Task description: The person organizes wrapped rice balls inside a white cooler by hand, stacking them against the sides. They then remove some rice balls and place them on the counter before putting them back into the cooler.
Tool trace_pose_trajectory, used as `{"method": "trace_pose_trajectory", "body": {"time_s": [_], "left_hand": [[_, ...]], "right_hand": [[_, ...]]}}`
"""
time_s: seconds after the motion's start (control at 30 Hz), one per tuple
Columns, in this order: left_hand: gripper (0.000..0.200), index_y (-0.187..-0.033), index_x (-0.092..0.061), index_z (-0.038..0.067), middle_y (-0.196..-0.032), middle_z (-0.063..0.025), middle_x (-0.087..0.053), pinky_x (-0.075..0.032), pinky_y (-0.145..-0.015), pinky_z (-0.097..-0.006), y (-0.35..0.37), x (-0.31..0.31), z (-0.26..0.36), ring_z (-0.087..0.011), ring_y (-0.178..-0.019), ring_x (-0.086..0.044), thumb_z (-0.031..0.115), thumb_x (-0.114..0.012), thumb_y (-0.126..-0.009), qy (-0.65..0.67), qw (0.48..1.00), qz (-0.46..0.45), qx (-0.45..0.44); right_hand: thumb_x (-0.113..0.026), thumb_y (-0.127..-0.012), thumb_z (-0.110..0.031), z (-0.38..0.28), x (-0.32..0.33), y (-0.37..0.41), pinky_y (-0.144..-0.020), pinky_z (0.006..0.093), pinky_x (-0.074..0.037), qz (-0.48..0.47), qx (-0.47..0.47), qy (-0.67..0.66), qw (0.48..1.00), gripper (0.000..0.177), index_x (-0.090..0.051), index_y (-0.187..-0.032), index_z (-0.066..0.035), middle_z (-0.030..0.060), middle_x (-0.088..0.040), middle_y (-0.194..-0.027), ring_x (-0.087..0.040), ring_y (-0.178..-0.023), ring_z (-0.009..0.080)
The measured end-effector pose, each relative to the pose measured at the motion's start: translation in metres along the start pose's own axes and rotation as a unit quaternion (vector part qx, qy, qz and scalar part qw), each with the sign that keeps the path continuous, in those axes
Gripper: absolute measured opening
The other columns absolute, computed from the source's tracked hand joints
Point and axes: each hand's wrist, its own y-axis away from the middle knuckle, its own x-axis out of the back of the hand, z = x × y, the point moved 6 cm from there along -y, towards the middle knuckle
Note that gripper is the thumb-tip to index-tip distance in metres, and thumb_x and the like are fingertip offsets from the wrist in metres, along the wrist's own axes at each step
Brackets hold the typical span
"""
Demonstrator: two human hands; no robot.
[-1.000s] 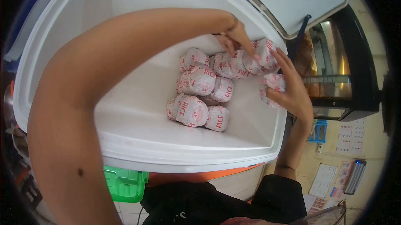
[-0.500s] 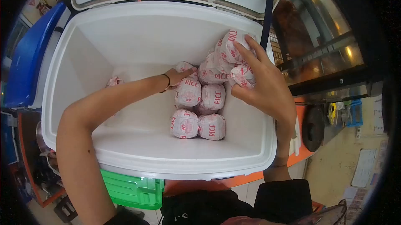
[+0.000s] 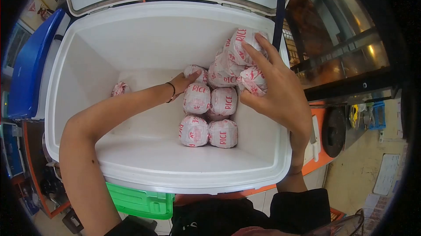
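Beside a glass display cabinet (image 3: 342, 39), an open white cooler box (image 3: 175, 170) is seen, at whose right wall wrapped rice packets (image 3: 210, 104) are piled, the upper ones pressed by the right hand (image 3: 276, 93) with fingers spread, one touched by the unclenched left hand (image 3: 183, 81).

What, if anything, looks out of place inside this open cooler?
One wrapped rice packet lies alone by the left wall of the cooler. It sits apart from the cluster of rice packets on the right, where the left hand and right hand rest. Nothing looks torn or spilled.
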Motion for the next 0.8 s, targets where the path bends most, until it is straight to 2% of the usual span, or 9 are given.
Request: {"method": "trace_pose_trajectory", "body": {"time_s": [0.2,0.27,0.33,0.43,0.53,0.67,0.73,0.77,0.8], "left_hand": [[0.079,-0.134,-0.037,0.003,-0.128,-0.0126,-0.049,-0.04,-0.099,-0.0358,-0.001,0.001,-0.004,-0.0216,-0.116,-0.052,0.06,-0.056,-0.083,0.011,0.999,0.012,-0.035],[0.083,-0.137,-0.032,0.0,-0.131,-0.018,-0.045,-0.039,-0.099,-0.0389,-0.008,0.003,-0.008,-0.0273,-0.118,-0.05,0.06,-0.055,-0.083,0.008,0.998,0.029,-0.053],[0.091,-0.137,-0.03,0.0,-0.137,-0.0218,-0.032,-0.037,-0.1,-0.0435,-0.019,0.015,-0.011,-0.037,-0.122,-0.043,0.062,-0.058,-0.078,-0.245,0.96,0.128,-0.048],[0.091,-0.138,-0.028,0.0,-0.14,-0.0252,-0.021,-0.036,-0.101,-0.0455,-0.029,0.014,-0.011,-0.0426,-0.125,-0.037,0.063,-0.056,-0.078,-0.393,0.897,0.199,-0.015],[0.084,-0.136,-0.032,0.001,-0.139,-0.0273,-0.026,-0.037,-0.099,-0.0476,0.018,0.0,0.006,-0.043,-0.125,-0.035,0.063,-0.047,-0.082,-0.15,0.944,0.291,-0.037],[0.074,-0.133,-0.037,0.002,-0.139,-0.0285,-0.028,-0.043,-0.092,-0.0458,-0.066,0.033,-0.041,-0.0442,-0.113,-0.048,0.058,-0.042,-0.085,-0.35,0.903,0.226,-0.104],[0.064,-0.128,-0.043,0.004,-0.13,-0.024,-0.045,-0.047,-0.085,-0.0421,-0.074,0.04,-0.043,-0.0394,-0.096,-0.059,0.053,-0.041,-0.086,-0.378,0.888,0.176,-0.194],[0.064,-0.128,-0.043,0.004,-0.13,-0.024,-0.045,-0.047,-0.085,-0.0421,-0.06,0.038,-0.036,-0.0394,-0.096,-0.059,0.053,-0.041,-0.086,-0.378,0.888,0.176,-0.196],[0.056,-0.123,-0.048,0.005,-0.122,-0.0202,-0.052,-0.047,-0.083,-0.0406,-0.045,0.044,-0.037,-0.0364,-0.091,-0.061,0.048,-0.041,-0.086,-0.185,0.952,0.193,-0.15]], "right_hand": [[-0.064,-0.058,-0.017,-0.003,0.003,0.001,-0.096,0.0418,-0.043,0.006,0.001,-0.01,1.0,0.074,-0.049,-0.131,-0.012,0.0171,-0.04,-0.138,-0.05,-0.118,0.0369],[-0.068,-0.06,-0.019,-0.01,0.012,0.002,-0.084,0.0399,-0.048,0.048,0.044,-0.029,0.997,0.068,-0.053,-0.125,-0.008,0.0206,-0.049,-0.124,-0.059,-0.094,0.0367],[-0.068,-0.06,-0.018,-0.018,0.019,0.0,-0.083,0.039,-0.047,0.03,0.06,-0.059,0.996,0.065,-0.055,-0.123,-0.01,0.0181,-0.051,-0.117,-0.059,-0.093,0.0347],[-0.069,-0.06,-0.017,-0.044,0.028,-0.011,-0.082,0.0376,-0.047,-0.011,0.114,-0.103,0.988,0.058,-0.058,-0.117,-0.01,0.0143,-0.054,-0.107,-0.058,-0.092,0.0316],[-0.068,-0.063,-0.013,-0.08,0.024,-0.039,-0.081,0.0342,-0.046,-0.04,0.191,-0.102,0.975,0.05,-0.061,-0.112,-0.009,0.0115,-0.054,-0.102,-0.057,-0.092,0.0272],[-0.068,-0.068,-0.011,-0.108,-0.047,-0.084,-0.08,0.0362,-0.046,-0.087,0.306,-0.092,0.943,0.036,-0.061,-0.104,-0.008,0.0124,-0.051,-0.104,-0.056,-0.095,0.0277],[-0.068,-0.069,-0.01,-0.096,-0.094,-0.086,-0.081,0.038,-0.046,-0.147,0.313,-0.037,0.937,0.033,-0.061,-0.1,-0.006,0.0139,-0.048,-0.107,-0.053,-0.099,0.0299],[-0.068,-0.069,-0.009,-0.087,-0.114,-0.084,-0.082,0.038,-0.046,-0.19,0.31,0.012,0.932,0.032,-0.061,-0.099,-0.005,0.0143,-0.047,-0.109,-0.051,-0.102,0.0305],[-0.068,-0.069,-0.009,-0.078,-0.128,-0.083,-0.082,0.038,-0.046,-0.19,0.309,0.014,0.932,0.032,-0.061,-0.099,-0.005,0.0143,-0.047,-0.109,-0.051,-0.102,0.0305]]}}
